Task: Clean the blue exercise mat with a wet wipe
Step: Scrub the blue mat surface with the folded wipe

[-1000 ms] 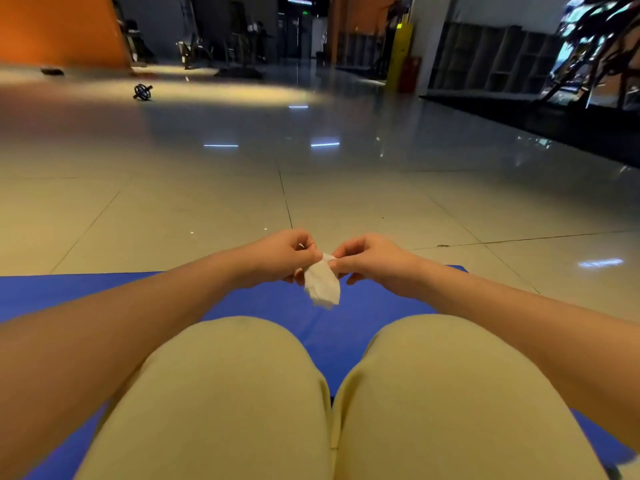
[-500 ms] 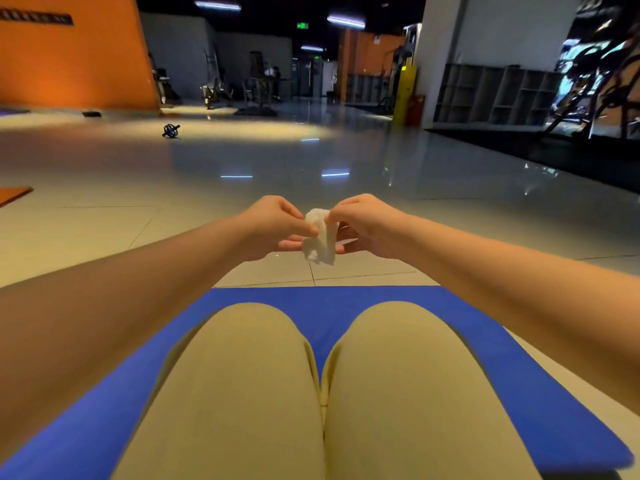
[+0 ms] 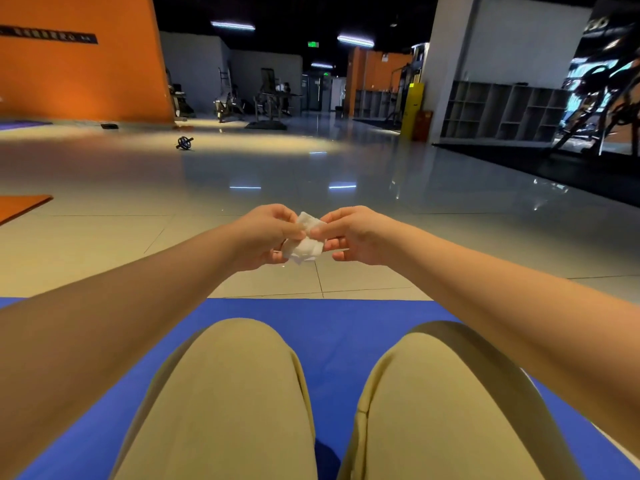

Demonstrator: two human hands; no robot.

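As the moment stands: a person sits on the blue exercise mat [image 3: 332, 327], both knees [image 3: 242, 393] raised in khaki trousers and both arms stretched forward over them.
Left hand [image 3: 266, 237]: thumb and fingers closed in a pinch on the left side of the wet wipe [image 3: 306, 242].
Right hand [image 3: 356, 235]: thumb and forefinger pinch the upper right edge of the wipe; the other fingers curl loosely beneath and hold nothing.
Wipe, location: in the air between the two hands, beyond the knees and above the tiled floor [image 3: 104, 244] just past the mat's far edge. It touches neither mat nor floor.
Wipe, form: white and bunched, only partly opened, not a flat sheet.
Wipe, axis: its longer extent runs roughly top to bottom, with a crumpled lower corner pointing down toward the floor.
Mat, axis: the far edge runs straight across the view and the right edge slants toward the lower right. The left and near ends leave the frame, so the long axis cannot be settled.
Done, as judged: the wipe is in hand and is apparently being unfolded.
Left, as judged: opening the wipe out, bringing it down to the mat, and all of the wiping. No damp streak shows on the blue surface.
Surroundings: an ab wheel [image 3: 184, 143] lies well off on the floor, and an orange mat [image 3: 20, 204] sits at the left edge.
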